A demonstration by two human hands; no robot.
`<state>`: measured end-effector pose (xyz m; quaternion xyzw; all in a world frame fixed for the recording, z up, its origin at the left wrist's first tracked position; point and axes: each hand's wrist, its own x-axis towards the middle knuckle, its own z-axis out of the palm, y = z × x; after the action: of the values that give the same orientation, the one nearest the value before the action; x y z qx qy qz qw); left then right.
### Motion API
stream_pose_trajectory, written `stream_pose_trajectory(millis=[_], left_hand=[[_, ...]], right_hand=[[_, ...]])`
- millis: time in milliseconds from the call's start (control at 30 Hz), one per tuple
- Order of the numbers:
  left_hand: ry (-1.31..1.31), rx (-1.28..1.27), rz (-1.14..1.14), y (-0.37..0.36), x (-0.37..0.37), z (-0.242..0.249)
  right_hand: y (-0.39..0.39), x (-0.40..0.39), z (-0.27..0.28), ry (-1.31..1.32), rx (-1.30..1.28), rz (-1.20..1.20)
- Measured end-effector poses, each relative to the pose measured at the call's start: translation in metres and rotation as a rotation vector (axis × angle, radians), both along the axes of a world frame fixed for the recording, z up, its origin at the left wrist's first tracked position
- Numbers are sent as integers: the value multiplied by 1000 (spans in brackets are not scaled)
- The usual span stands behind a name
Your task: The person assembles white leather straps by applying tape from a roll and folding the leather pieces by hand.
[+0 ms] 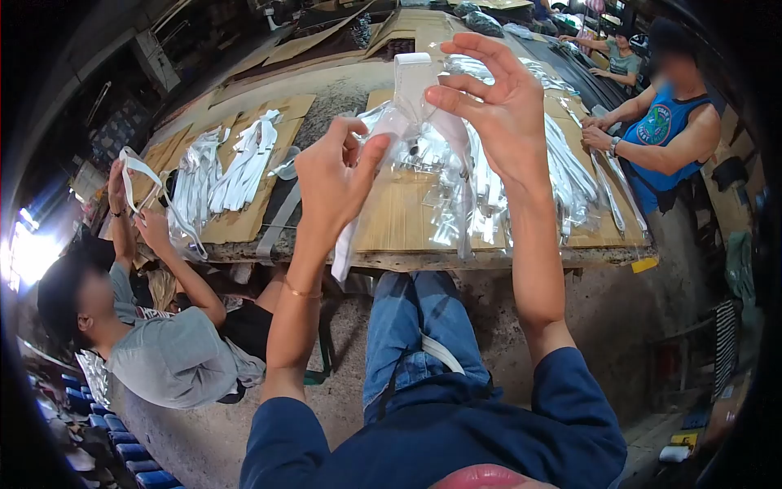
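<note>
A white strap with a folded, stitched-looking end stands up between my hands, with clear plastic around or against its lower part. My left hand is closed on the strap's left side, its thumb beside the plastic; a white length hangs below that hand. My right hand has its thumb and index finger close together at the plastic's right edge, the other fingers raised and curved. Whether the fingertips meet through the film is hard to make out. Below lies a heap of white straps in clear plastic.
Cardboard sheets cover the worktable, with more white straps at left. A person in a grey shirt at left holds up a white strap. Another in a blue top works at the right edge; one more sits farther back.
</note>
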<state>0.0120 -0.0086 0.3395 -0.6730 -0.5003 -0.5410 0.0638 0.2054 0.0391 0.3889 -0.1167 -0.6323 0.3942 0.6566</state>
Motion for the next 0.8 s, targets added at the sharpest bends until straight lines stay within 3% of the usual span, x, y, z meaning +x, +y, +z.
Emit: stream_pose_trajectory(millis=[33,100,133,167,233,267,300,367,400,700,800], left_hand=[[2,-3,-2,0,-3,1],[-102,-217,-277,0,-11,4],[56,-113,-153,-1,-12,7],[57,-115,-149,-1,-11,11],[94,126,-189,-2,-7,22],[-68,82,-312,-3,-4,28],[-69,79,-309,-5,-4,35],[-110,-297,-320,-7,-5,48],[-134,-365,-351,-6,-6,53],[-331,-365,-475,8,5,55],[-222,-296,-417,10,10,57]], right_hand=[[1,1,0,2,-3,-2],[4,1,-1,-29,7,8],[5,0,-2,-29,3,13],[6,-1,-3,-38,-1,23],[6,-3,-3,-43,-3,34],[5,-4,-3,-65,11,20],[4,-5,-3,-88,22,7],[3,-9,-3,-99,34,24],[3,-11,-4,-109,50,38],[3,-11,2,-170,87,-40],[2,-11,5,-168,70,-94]])
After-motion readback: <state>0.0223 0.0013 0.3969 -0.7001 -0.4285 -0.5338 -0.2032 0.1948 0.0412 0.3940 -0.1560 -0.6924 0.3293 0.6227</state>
